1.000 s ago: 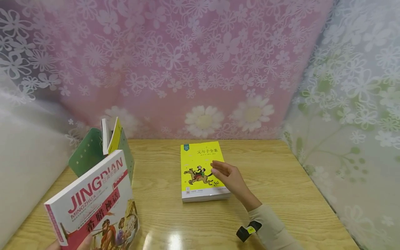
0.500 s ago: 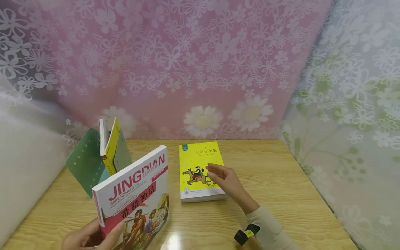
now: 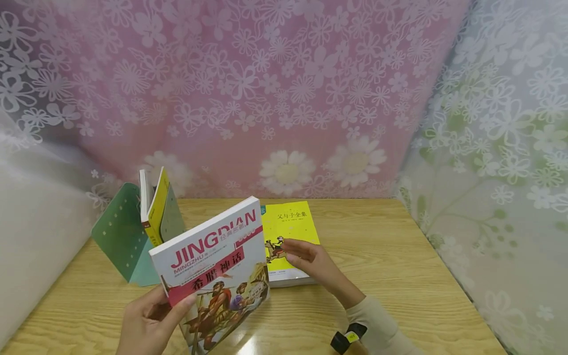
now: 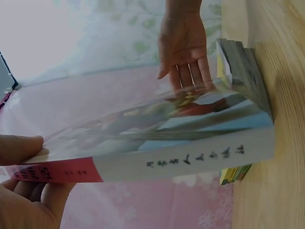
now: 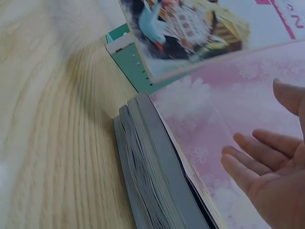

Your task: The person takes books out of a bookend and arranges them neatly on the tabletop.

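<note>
My left hand (image 3: pixel 148 318) grips a white-and-red paperback book (image 3: pixel 222 251) lettered JINGDIAN, thumb on the front cover and fingers behind. The book is raised and tilted, its top edge toward the back. In the left wrist view its spine (image 4: pixel 190 155) faces the camera. A yellow book (image 3: pixel 295 224) with a horse drawing lies on the table, partly covered in the head view by the held one. My right hand (image 3: pixel 317 266) hovers over its right side with fingers extended, holding nothing. In the right wrist view, thick layered page edges (image 5: pixel 147 157) show beside this hand (image 5: pixel 271 171).
A green bookend (image 3: pixel 122 231) stands at the back left of the wooden table (image 3: pixel 377 236), with a yellow-spined book (image 3: pixel 155 222) and a white one (image 3: pixel 144 195) upright in it. Pink floral cloth (image 3: pixel 284 98) hangs behind; pale cloth (image 3: pixel 501 172) closes the right side.
My left hand has carried the white-and-red book rightward from the left, so it now overlaps the yellow book. My right hand has shifted slightly left and down.
</note>
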Action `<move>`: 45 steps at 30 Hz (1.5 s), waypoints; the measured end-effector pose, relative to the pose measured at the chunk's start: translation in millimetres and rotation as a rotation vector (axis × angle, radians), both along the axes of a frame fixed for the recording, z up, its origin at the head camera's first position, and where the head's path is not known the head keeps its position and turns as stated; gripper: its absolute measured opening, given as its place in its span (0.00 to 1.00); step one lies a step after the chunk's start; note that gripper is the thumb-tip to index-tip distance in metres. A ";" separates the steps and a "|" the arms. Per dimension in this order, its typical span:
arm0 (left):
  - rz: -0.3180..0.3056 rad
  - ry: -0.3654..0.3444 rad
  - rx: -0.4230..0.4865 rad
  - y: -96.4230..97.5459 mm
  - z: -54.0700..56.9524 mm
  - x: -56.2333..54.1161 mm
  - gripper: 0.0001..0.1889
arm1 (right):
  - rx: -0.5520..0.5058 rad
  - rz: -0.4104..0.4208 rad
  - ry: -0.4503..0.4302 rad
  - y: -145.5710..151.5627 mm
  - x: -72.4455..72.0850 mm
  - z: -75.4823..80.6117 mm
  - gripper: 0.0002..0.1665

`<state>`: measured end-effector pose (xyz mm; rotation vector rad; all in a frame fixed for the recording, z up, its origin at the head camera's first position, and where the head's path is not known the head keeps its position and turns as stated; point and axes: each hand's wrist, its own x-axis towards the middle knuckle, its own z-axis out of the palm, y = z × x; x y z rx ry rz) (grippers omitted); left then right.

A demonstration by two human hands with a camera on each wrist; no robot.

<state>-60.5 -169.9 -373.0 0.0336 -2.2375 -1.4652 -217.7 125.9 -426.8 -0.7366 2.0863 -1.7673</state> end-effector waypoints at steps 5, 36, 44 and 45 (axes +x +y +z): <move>-0.112 0.059 0.051 4.2 -0.9 -7.2 0.18 | -0.026 0.129 -0.030 -2.8 2.2 -2.5 0.29; -0.400 0.163 0.210 10.5 -22.4 -45.8 0.15 | -0.057 0.282 0.091 3.0 8.3 -15.2 0.18; -0.328 0.042 0.202 12.0 -18.6 -49.1 0.15 | -0.098 0.273 0.100 4.4 9.5 -14.7 0.19; -0.315 0.022 0.206 12.2 -18.0 -49.8 0.15 | -0.104 0.272 0.094 4.4 9.8 -13.9 0.20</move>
